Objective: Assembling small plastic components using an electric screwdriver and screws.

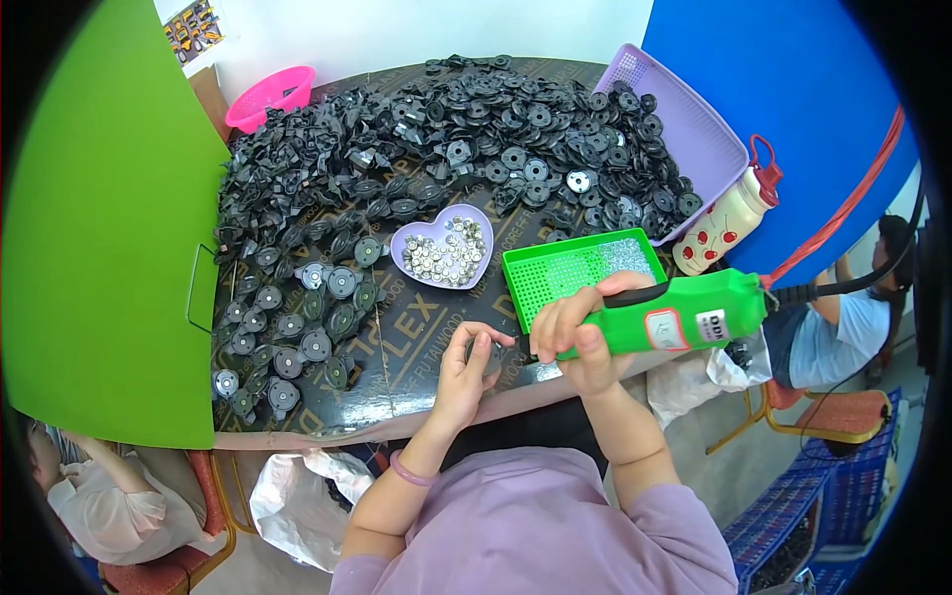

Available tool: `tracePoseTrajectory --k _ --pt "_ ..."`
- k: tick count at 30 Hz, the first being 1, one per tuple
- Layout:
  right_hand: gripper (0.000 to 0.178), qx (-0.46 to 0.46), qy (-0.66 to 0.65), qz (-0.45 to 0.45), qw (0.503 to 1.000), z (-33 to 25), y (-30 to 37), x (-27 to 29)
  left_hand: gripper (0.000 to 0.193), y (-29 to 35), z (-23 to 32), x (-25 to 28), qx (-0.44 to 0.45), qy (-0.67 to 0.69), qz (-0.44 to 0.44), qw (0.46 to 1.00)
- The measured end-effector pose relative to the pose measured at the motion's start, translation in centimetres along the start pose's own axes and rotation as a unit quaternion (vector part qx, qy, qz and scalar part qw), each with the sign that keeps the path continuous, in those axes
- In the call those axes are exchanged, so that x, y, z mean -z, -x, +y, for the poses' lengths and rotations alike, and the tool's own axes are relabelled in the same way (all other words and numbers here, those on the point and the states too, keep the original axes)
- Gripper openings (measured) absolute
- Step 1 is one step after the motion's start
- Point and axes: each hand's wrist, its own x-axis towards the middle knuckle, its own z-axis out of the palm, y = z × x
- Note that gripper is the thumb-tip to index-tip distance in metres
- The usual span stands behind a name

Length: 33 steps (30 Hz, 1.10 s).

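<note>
My right hand (585,337) is wrapped round the body of a green electric screwdriver (666,315), held over the table's near edge with its cable running off to the right. Left of it, my left hand (466,375) has its fingers curled in, thumb toward the fingertips; a small dark thing may be between them, but I cannot make it out. Just beyond the hands lies a green perforated basket (535,285) with small silver screws (627,256) at its far right. A heart-shaped purple dish (428,230) holds many small round metal pieces (446,260).
A big heap of black plastic parts (397,129) covers the far table, with round black parts (315,345) spread at left. A purple basket (709,139), a bottle (716,233) and a pink basket (268,91) stand around it. Green (109,228) and blue (783,89) panels flank the table.
</note>
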Motion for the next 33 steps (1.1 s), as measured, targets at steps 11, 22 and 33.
tracePoseTrajectory --k 11,22,33 --pt "0.036 -0.008 0.031 -0.018 0.999 0.05 0.11 0.1 0.013 -0.05 -0.51 0.57 0.007 0.008 -0.045 0.999" --pt "0.037 -0.004 0.014 -0.01 1.0 -0.24 -0.08 0.01 0.024 -0.02 -0.44 0.46 0.006 -0.007 -0.048 0.999" --pt "0.037 0.002 -0.005 -0.016 1.0 -0.27 -0.18 -0.41 0.03 -0.01 -0.56 0.77 -0.004 -0.005 -0.059 0.998"
